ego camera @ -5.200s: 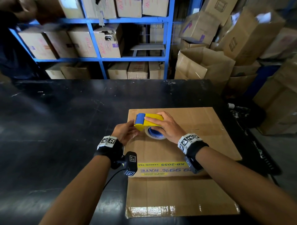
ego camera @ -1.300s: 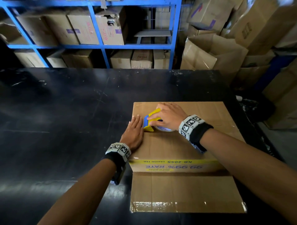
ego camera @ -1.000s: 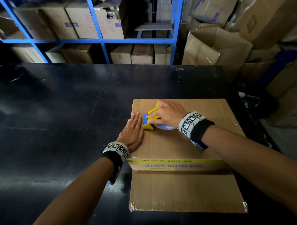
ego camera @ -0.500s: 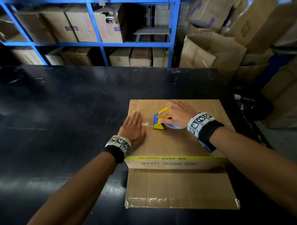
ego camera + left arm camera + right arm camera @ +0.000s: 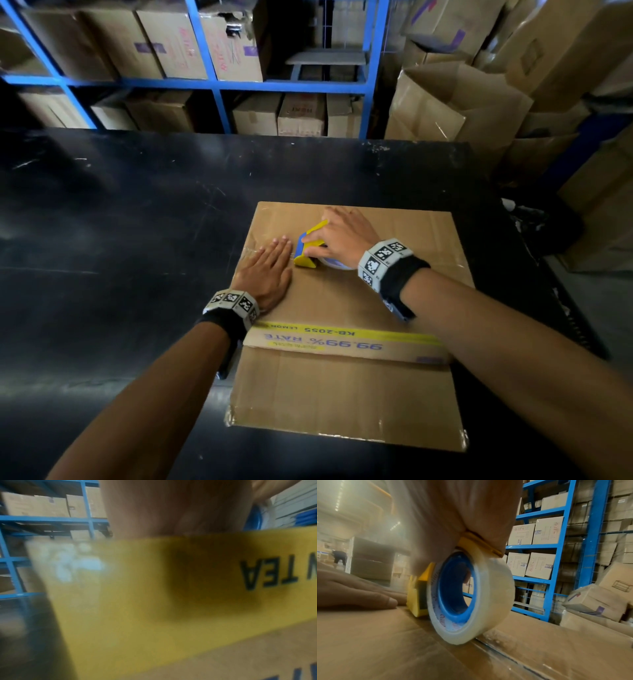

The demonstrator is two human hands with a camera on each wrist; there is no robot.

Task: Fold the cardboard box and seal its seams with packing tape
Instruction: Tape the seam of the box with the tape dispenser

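Cardboard box (image 5: 346,301) lies flattened on black surface (image 5: 137,257), w/ our left hand (image 5: 269,272) pressed flat, fingers straight, near its left edge. Right hand (image 5: 342,236), fingers curled, clamps yellow tape dispenser (image 5: 306,255) just beside, roll (image 5: 471,596) touching the seam.

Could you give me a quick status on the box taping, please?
Left hand flat on cardboard box. Right hand grips tape dispenser on top seam. Nothing in the way.

Left wrist view blurred — box band (image 5: 154,588) lettering cut off
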